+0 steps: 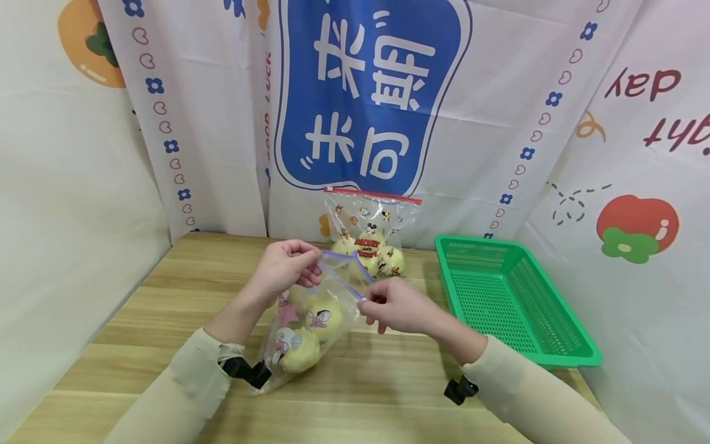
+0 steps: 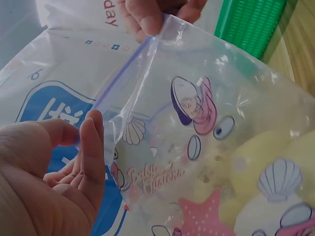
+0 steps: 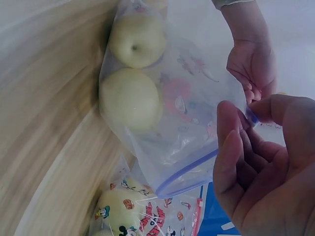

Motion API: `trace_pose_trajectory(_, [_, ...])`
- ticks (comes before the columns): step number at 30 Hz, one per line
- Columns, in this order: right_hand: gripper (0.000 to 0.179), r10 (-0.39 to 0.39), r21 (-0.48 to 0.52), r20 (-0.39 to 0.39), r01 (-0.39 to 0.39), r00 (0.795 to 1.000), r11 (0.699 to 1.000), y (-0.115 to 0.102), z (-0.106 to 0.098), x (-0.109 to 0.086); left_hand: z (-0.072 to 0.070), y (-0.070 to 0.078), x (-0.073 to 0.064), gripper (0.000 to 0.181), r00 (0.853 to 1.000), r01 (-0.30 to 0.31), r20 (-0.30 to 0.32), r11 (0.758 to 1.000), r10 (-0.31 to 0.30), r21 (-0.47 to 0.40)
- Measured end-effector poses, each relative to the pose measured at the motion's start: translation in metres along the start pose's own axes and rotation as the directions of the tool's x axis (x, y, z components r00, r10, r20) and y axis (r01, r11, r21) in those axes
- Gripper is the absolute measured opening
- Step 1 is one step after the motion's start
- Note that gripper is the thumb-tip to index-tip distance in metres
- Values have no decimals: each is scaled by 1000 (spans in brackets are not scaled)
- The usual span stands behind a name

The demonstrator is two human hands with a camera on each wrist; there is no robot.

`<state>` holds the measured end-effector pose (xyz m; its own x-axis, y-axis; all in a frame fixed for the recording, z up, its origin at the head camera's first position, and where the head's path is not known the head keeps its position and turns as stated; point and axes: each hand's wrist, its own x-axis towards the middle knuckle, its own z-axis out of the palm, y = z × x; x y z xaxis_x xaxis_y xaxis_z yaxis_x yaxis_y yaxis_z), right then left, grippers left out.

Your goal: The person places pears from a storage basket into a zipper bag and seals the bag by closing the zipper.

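A clear zip bag (image 1: 333, 290) with a purple zip edge and printed sea creatures leans on the table, its mouth parted. Pale yellow round fruits (image 3: 130, 98) lie in its lower part. My left hand (image 1: 286, 266) pinches the zip edge at the left corner between thumb and fingers. At the other corner, my right hand (image 1: 396, 305) pinches the purple edge (image 3: 187, 169) between thumb and forefinger. Behind it, close by, stands a second zip bag (image 1: 370, 237) with a red zip and cartoon print, holding similar pale fruits.
A green plastic basket (image 1: 499, 302) with slotted walls stands at the right of the wooden table (image 1: 377, 388). Printed white cloth (image 1: 222, 123) hangs behind the table and along both sides. Black wrist cameras (image 1: 246, 372) sit on both sleeves.
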<state>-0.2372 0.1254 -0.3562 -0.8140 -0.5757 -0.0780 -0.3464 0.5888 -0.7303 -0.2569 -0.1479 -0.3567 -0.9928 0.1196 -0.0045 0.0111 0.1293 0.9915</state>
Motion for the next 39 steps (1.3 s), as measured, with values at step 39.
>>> trace_pose_trajectory(39, [14,103,-42,-223,-115,969,992,45,-59,-8,26,-32,74,31,998,16,52,972,-29,233])
